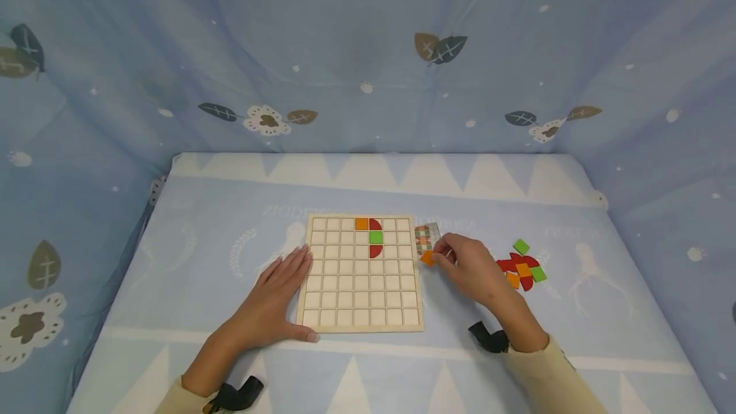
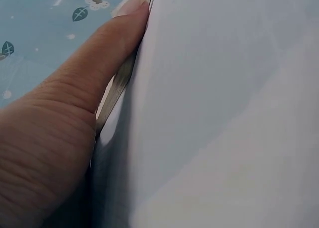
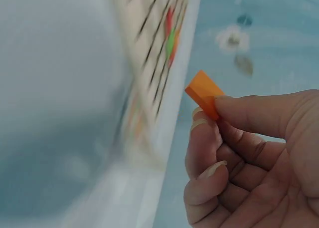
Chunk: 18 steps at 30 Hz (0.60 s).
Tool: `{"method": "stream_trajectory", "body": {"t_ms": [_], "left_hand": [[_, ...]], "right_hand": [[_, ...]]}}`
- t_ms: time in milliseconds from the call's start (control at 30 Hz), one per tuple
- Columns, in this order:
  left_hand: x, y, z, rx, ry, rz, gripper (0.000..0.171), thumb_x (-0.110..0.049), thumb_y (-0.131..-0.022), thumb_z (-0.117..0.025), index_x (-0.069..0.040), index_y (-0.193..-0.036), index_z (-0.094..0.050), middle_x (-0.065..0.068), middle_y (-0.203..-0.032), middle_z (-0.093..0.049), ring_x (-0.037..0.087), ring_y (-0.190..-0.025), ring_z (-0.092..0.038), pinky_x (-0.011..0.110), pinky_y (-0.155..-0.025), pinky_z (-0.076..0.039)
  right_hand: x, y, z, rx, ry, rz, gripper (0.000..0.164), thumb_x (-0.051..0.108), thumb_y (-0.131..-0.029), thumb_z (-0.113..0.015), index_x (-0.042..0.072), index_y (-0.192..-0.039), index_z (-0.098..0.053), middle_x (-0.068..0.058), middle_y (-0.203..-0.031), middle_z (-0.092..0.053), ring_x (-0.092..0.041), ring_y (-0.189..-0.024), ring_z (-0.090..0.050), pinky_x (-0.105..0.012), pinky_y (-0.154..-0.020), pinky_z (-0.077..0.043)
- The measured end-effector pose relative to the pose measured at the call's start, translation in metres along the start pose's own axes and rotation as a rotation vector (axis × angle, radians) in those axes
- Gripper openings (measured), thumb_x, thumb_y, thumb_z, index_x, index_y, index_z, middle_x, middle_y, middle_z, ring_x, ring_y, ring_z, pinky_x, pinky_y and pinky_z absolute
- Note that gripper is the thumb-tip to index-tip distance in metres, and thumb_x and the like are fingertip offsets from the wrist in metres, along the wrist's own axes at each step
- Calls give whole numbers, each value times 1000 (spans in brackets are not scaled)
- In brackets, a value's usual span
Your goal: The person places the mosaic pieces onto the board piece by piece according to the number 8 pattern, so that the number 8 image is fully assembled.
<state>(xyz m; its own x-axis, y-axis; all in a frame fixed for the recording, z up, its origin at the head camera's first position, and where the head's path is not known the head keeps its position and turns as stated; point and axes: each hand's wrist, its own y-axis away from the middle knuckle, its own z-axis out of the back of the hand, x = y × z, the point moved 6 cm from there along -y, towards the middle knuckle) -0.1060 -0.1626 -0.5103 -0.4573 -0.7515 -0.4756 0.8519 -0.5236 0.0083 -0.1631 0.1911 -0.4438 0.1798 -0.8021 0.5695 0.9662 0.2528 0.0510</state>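
A square wooden grid board (image 1: 361, 273) lies on the table in the head view. In its far rows sit an orange square tile (image 1: 361, 223), a green square tile (image 1: 375, 237) and two red quarter-round tiles (image 1: 375, 251). My left hand (image 1: 275, 302) rests along the board's left side, fingers straight, thumb at the near left corner; the left wrist view shows that thumb against the board's edge. Just right of the board, my right hand (image 1: 468, 267) pinches an orange tile (image 3: 203, 91) between thumb and fingertips, the other fingers curled underneath.
A small printed pattern card (image 1: 427, 235) lies against the board's right side, partly covered by the orange tile and right hand. Farther right is a loose pile of red, orange and green tiles (image 1: 523, 270). Blue patterned cloth (image 1: 368, 56) hangs around the table's far side and flanks.
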Motion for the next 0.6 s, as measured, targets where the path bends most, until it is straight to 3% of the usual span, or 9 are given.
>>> {"method": "stream_trajectory", "body": {"t_ms": [267,600], "left_hand": [[-2,0,-1,27,9,15,144,-82,-67,-79,-7,-168,-9,6,-176,-3,25,-161,-3,45,-127,1],[-1,1,2,37,-12,51,146,-82,-65,-80,-7,-168,-10,5,-176,-2,22,-161,-1,46,-127,0]], "right_hand": [[52,-43,-31,136,-19,172,2,10,-100,-69,10,-100,-71,5,-84,-64,-14,-73,-54,-32,-67,-50],[84,-76,-60,253,0,352,7,5,-102,-65,8,-102,-72,1,-92,-68,-10,-73,-57,-31,-71,-53]]}}
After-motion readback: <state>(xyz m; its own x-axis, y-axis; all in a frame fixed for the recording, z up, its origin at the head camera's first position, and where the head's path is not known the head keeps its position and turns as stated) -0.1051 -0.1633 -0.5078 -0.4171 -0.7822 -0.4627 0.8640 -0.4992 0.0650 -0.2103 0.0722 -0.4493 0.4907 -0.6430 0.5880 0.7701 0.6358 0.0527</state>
